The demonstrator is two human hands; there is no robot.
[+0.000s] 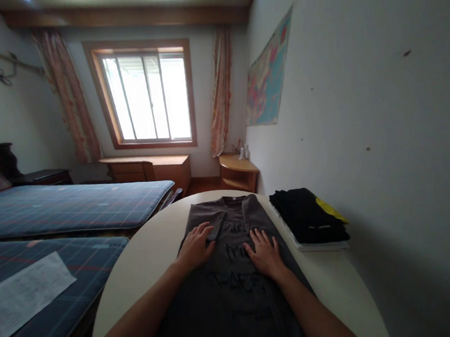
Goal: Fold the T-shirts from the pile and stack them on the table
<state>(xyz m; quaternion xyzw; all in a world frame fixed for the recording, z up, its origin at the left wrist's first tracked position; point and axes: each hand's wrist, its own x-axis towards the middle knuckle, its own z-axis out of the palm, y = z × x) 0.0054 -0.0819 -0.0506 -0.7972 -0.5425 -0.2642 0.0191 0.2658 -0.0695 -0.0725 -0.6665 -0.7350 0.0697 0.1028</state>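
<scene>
A dark grey T-shirt [239,297] with black lettering lies on the round white table [138,258], its collar at the far edge. Both sleeves are turned inward over the front of the shirt. My left hand [197,245] rests on the sleeve at the left, fingers stretched out. Flat on the shirt's right side, beside the lower end of the other sleeve, lies my right hand [265,252] with its fingers spread. Neither hand grips the cloth visibly. The shirt's near end runs out of view between my forearms.
A stack of folded clothes [306,216], black with yellow and white pieces, sits at the table's right, near the wall [407,201]. Beds with blue plaid mattresses [76,206] stand to the left, a paper sheet [28,298] on the nearer one. Beyond the table is a corner shelf [238,163].
</scene>
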